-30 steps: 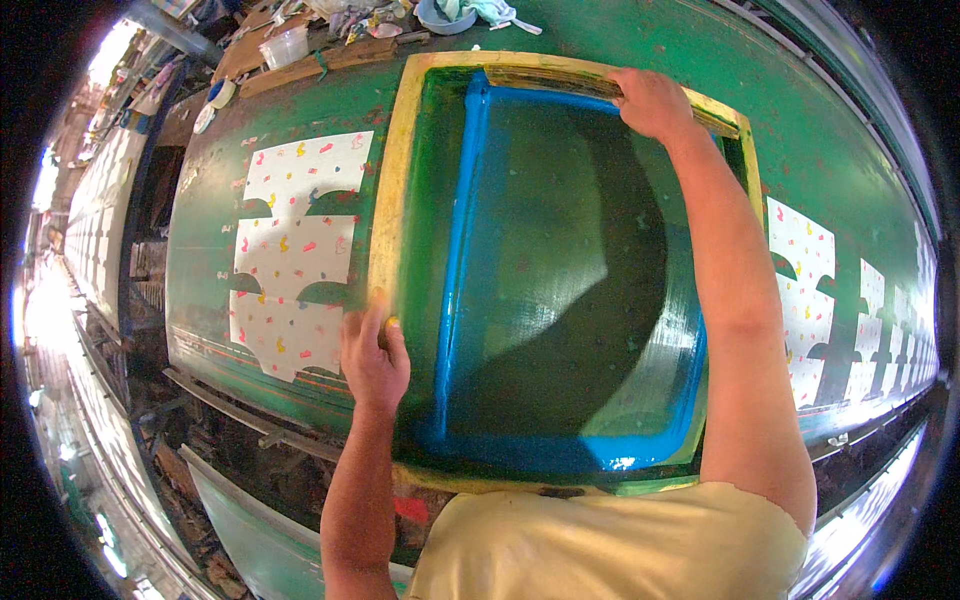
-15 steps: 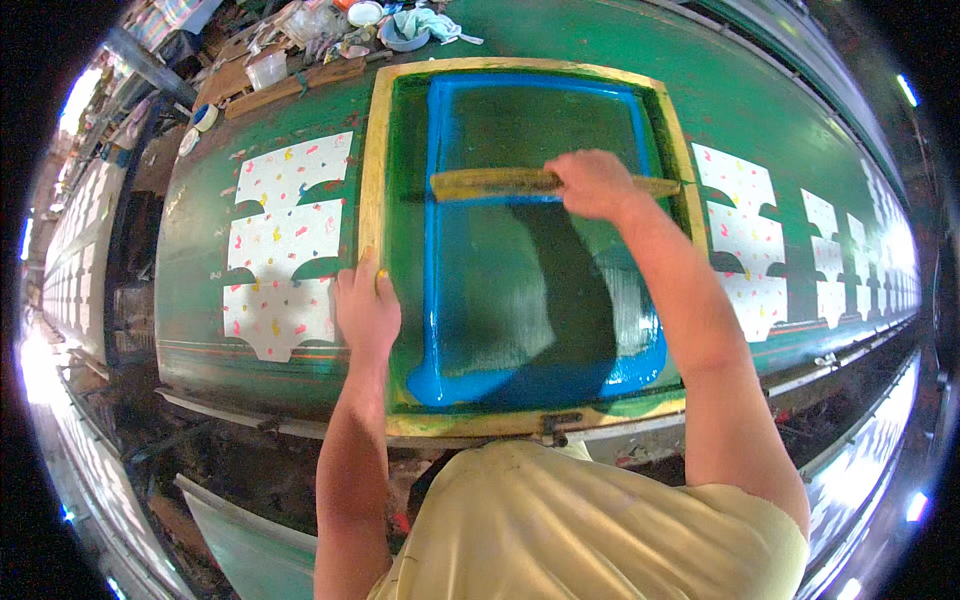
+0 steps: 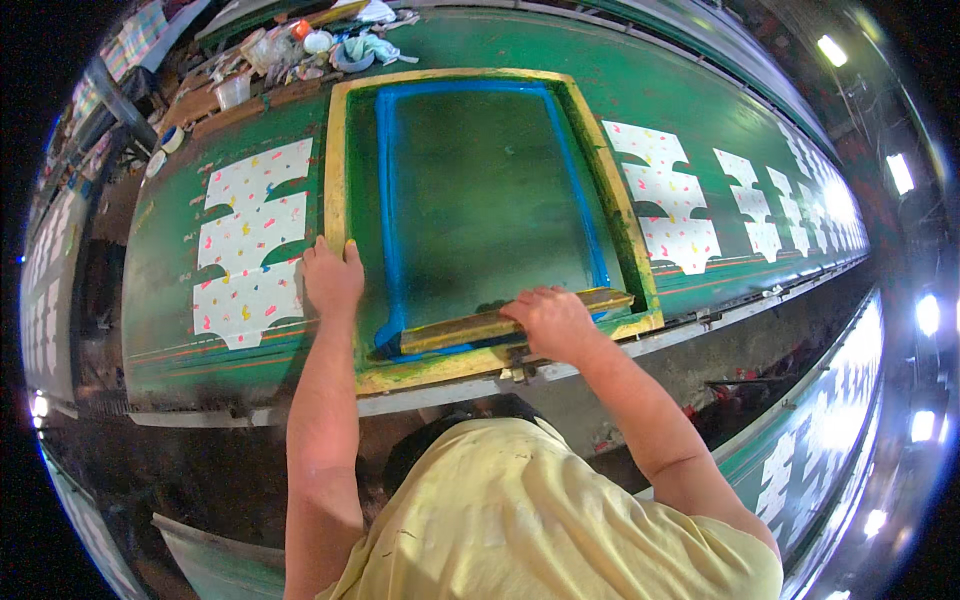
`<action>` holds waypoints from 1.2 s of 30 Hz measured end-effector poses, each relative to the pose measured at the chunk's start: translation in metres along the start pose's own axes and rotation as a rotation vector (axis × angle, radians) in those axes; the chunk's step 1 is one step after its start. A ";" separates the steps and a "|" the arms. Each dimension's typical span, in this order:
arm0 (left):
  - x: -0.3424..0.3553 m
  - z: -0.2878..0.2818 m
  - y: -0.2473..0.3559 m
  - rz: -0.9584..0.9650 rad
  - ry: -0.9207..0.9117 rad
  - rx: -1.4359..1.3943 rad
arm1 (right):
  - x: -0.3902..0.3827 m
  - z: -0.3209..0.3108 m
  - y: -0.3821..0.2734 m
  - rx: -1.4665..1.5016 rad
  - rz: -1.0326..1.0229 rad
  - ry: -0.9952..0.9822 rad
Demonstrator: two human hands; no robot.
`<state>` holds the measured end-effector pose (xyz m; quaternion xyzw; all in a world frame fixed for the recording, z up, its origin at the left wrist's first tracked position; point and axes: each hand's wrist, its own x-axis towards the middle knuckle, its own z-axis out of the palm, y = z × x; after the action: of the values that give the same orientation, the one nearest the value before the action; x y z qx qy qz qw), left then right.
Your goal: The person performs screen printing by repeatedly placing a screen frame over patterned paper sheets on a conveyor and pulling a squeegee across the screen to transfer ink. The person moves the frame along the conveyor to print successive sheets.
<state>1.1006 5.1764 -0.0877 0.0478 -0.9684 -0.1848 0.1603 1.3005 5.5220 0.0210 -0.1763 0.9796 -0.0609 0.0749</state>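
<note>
Wooden bar (image 3: 460,333) has gone from the far part of the screen to its near end since half a second ago; right hand (image 3: 553,322) came down with it. Long green table (image 3: 480,42) crosses the view. On it, screen frame (image 3: 338,190): yellowish wood rim, dark green mesh, blue band (image 3: 387,180) along left, far and right sides. White printed pieces (image 3: 255,235) lie flat just left of the frame; more white pieces (image 3: 672,205) in a row to the right. Bar lies inside the frame, just beside the near rail, spanning most of the width. Right hand grips it right of middle, fingers pressed together and bent over the top; thumb hidden. Left hand (image 3: 333,277) on the left rail, fingers close together, thumb apart; cannot tell if it pinches the rail. Pale blue basin (image 3: 350,60) and smaller whitish tub (image 3: 233,92) sit beyond, upper left.
</note>
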 end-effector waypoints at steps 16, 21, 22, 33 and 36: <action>0.006 -0.003 0.014 -0.145 -0.098 0.152 | -0.088 0.018 0.091 0.475 -0.188 0.294; 0.007 -0.002 0.020 -0.209 -0.087 0.288 | -0.112 0.025 0.194 0.362 0.271 0.655; 0.007 -0.003 0.020 -0.229 -0.115 0.244 | -0.112 0.028 0.209 0.266 0.377 0.646; 0.016 -0.005 0.015 -0.134 -0.161 0.139 | -0.064 0.042 0.256 0.364 0.683 0.477; 0.017 -0.003 0.008 -0.147 -0.163 -0.035 | -0.058 0.040 0.256 0.372 0.732 0.472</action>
<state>1.0851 5.1800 -0.0770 0.1006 -0.9688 -0.2162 0.0677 1.2748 5.7766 -0.0488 0.2155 0.9401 -0.2434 -0.1030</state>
